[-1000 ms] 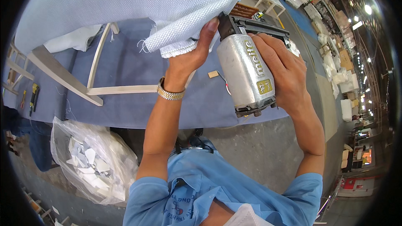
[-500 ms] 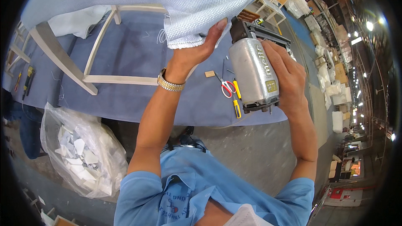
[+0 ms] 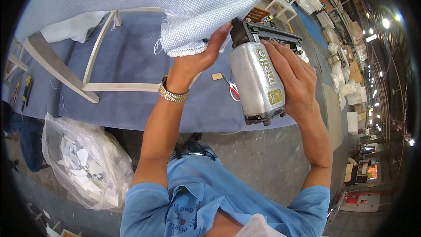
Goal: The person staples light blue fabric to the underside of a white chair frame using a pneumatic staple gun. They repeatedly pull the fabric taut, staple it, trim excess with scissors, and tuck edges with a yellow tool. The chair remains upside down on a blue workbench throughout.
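Observation:
A chair in pale blue woven fabric (image 3: pixel 193 30), with a light wooden frame (image 3: pixel 63 66), lies tipped over on the table. My left hand (image 3: pixel 197 61) grips the frayed fabric edge, thumb pressed on it; most of the fingers are behind the cloth. Wrapped around a silver and black pneumatic staple gun (image 3: pixel 256 79) is my right hand (image 3: pixel 293 79). The gun's black nose meets the fabric edge right beside my left thumb; whether it touches the wood beneath is hidden.
Red-and-white scissors (image 3: pixel 234 91) and a small tan block (image 3: pixel 217 76) lie on the blue-covered table (image 3: pixel 201 116). A yellow-black tool (image 3: pixel 27 88) is at the far left. Below the table edge stands a plastic bag (image 3: pixel 118 158) of scraps. More chairs (image 3: pixel 280 0) stand beyond.
The staple gun has shifted left, bringing its nose to the fabric by my left thumb. It now covers the yellow-handled tools. The chair and my left hand have moved slightly left.

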Action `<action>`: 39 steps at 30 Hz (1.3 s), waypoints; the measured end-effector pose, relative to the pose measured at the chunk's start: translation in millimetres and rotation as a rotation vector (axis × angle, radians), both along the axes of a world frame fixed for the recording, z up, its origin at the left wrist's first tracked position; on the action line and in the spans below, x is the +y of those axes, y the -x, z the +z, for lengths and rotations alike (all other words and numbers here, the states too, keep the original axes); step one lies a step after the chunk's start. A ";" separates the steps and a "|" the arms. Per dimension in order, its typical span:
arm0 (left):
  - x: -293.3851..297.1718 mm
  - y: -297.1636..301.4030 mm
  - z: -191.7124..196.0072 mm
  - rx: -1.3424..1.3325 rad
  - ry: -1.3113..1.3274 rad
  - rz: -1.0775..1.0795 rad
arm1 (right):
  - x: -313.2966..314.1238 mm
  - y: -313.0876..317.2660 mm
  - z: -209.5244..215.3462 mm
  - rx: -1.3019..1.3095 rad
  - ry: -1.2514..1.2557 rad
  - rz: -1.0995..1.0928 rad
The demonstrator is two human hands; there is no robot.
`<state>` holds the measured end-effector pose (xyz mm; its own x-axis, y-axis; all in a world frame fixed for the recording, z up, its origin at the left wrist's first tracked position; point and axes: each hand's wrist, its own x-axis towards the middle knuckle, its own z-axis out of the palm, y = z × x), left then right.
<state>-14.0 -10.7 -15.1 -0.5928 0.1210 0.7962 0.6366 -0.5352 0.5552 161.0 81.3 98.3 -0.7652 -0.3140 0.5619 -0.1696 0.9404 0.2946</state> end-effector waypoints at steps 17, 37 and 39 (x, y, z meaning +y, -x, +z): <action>-9.4 -7.4 3.1 -0.134 -0.031 -0.104 | -1.7 -8.8 -7.7 0.000 0.228 -0.021; 4.1 -31.4 -1.7 -0.289 -0.040 0.212 | 78.6 90.5 -266.7 -0.324 1.730 0.248; 22.2 -40.9 5.6 -0.331 0.008 0.296 | 72.1 125.4 -189.8 -0.386 2.088 0.528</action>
